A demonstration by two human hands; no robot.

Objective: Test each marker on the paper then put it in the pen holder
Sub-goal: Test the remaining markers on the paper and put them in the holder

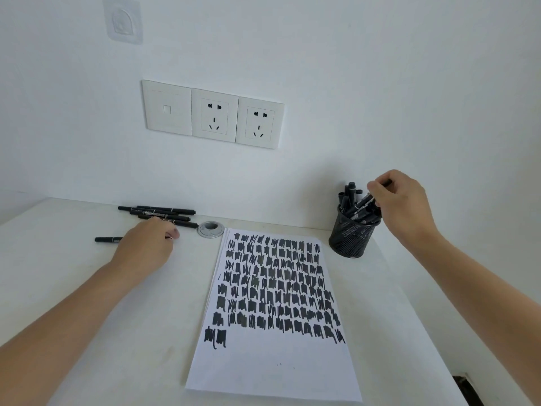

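A white paper sheet [272, 367] lies in the middle of the desk, most of it covered with rows of black scribbles. A black mesh pen holder [349, 238] stands at the back right with several black markers in it. My right hand [404, 203] is above its rim, fingers shut on a black marker [363, 202] that tilts into the holder. At the back left lies a pile of black markers [159, 213]. My left hand [146, 247] rests palm down over a single black marker [106, 239], fingers curled on it.
A round grey cable grommet [211, 229] sits in the desk between the marker pile and the paper. Three white wall plates, two of them sockets [215, 120], are on the wall behind. The desk's right edge runs close past the holder.
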